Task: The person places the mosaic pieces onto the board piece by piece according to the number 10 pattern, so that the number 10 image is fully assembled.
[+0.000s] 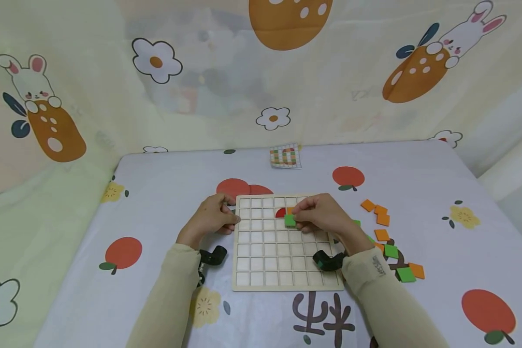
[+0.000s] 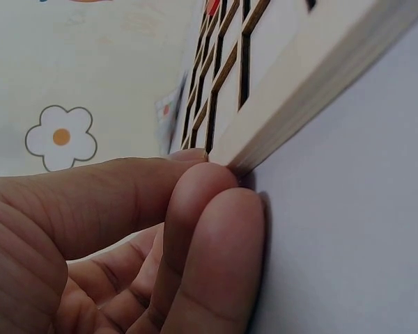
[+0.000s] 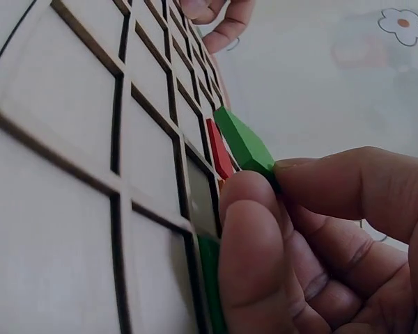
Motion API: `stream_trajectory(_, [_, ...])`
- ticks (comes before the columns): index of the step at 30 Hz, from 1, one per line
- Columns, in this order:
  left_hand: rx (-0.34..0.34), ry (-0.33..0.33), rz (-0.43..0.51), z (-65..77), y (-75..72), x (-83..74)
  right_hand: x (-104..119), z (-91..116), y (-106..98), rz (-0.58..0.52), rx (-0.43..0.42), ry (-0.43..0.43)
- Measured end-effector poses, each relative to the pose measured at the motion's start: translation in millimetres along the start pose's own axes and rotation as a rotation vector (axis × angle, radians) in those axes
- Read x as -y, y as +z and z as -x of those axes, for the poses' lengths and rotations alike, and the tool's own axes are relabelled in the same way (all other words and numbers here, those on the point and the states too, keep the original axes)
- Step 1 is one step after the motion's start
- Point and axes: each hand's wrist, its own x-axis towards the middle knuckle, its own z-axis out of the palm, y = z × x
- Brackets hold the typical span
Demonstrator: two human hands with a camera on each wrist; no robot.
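My right hand [image 1: 324, 212] pinches a green square tile [image 1: 289, 221] between thumb and fingertips, over the upper part of a wooden grid board [image 1: 252, 291]. Tilted in the right wrist view, the held tile [image 3: 245, 139] stands clear of the cells. A red rounded piece [image 1: 281, 212] and an orange piece [image 1: 289, 210] sit in the board's upper rows, and another green piece [image 3: 210, 282] shows in a cell beside my fingers. At the board's left edge, my left hand [image 1: 213, 215] grips the rim [image 2: 265, 125] with thumb and fingertips.
Loose orange tiles [image 1: 382, 235] and green tiles [image 1: 405, 274] lie scattered right of the board, some hidden behind my right forearm. A small card with a coloured grid pattern [image 1: 285, 156] is at the table's back edge. A printed curtain [image 1: 217, 96] hangs behind.
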Motion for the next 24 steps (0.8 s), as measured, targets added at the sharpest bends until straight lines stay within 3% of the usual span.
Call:
stream_trajectory(17, [-0.003, 0.002, -0.004, -2.0, 0.4, 0.8, 4.2, -8.8, 16.0, 0.141, -0.032, -0.017])
stream_trajectory(24, [-0.002, -0.003, -0.003, -1.4, -0.2, 0.2, 4.3, -9.1, 16.8, 0.145, -0.029, -0.034])
